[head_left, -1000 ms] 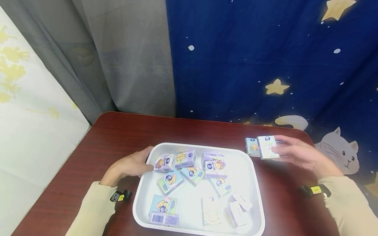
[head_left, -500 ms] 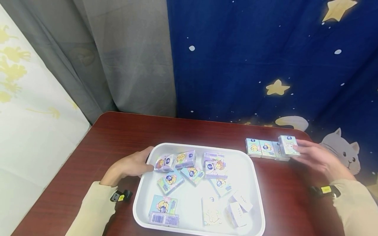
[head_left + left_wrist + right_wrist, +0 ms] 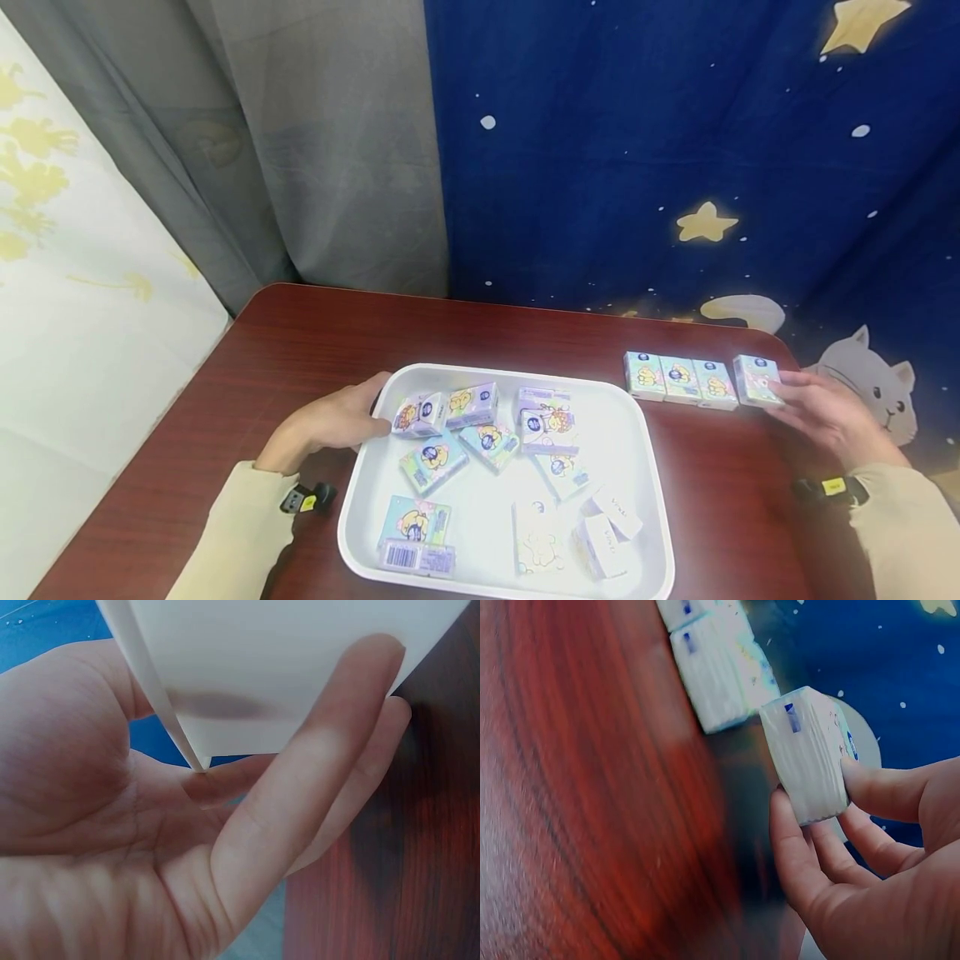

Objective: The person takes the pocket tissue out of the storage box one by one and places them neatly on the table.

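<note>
My right hand (image 3: 828, 415) pinches a small pocket tissue pack (image 3: 757, 381) between thumb and fingers, at the right end of a row of similar packs (image 3: 681, 380). In the right wrist view the held tissue pack (image 3: 806, 761) tilts a little, with a gap between it and the row. My left hand (image 3: 335, 421) grips the left rim of a white plastic tray (image 3: 351, 492). Seen from the left wrist, its fingers (image 3: 300, 776) lie against the tray's outer wall (image 3: 247, 667). Several purple and blue-green tissue packs (image 3: 433, 462) lie scattered inside the tray.
The dark red-brown wooden table (image 3: 450, 329) carries the tray and the row. Its rounded back right corner lies close to the right hand. A grey curtain (image 3: 360, 167) and a blue star-patterned curtain (image 3: 570, 167) hang behind it.
My right hand has moved right, past the row, and lowered its tissue pack. Three packs now show in the row, where two were visible at first. The left hand and tray stay put.
</note>
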`<state>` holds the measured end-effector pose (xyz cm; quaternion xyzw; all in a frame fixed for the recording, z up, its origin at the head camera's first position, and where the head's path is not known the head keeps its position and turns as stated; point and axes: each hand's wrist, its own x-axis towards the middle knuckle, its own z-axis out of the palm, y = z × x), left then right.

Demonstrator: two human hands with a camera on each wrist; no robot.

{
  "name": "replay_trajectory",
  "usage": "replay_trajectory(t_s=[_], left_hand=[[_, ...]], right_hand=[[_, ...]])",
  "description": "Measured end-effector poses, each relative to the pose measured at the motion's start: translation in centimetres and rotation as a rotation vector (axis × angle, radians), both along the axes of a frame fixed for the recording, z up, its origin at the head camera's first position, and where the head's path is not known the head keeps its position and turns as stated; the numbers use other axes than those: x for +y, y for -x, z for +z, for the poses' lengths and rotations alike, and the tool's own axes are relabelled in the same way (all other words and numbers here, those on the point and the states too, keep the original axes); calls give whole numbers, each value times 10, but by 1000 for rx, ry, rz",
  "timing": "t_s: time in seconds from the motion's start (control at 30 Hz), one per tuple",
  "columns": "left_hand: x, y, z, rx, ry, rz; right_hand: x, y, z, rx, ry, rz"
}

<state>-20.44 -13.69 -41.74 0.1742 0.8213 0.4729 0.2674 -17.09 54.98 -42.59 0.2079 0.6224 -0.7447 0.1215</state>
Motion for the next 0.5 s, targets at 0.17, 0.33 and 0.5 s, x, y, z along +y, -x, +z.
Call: replay_trajectory(t_s=[0.17, 0.33, 0.5], left_hand=[[0, 0, 0, 2, 1, 2], [-1, 0, -1, -5, -5, 0], [-1, 0, -1, -7, -5, 1]], right_hand=[[-4, -1, -7, 74, -228, 51], [-10, 3, -8, 38, -620, 126], [-15, 5, -8, -29, -781, 136]])
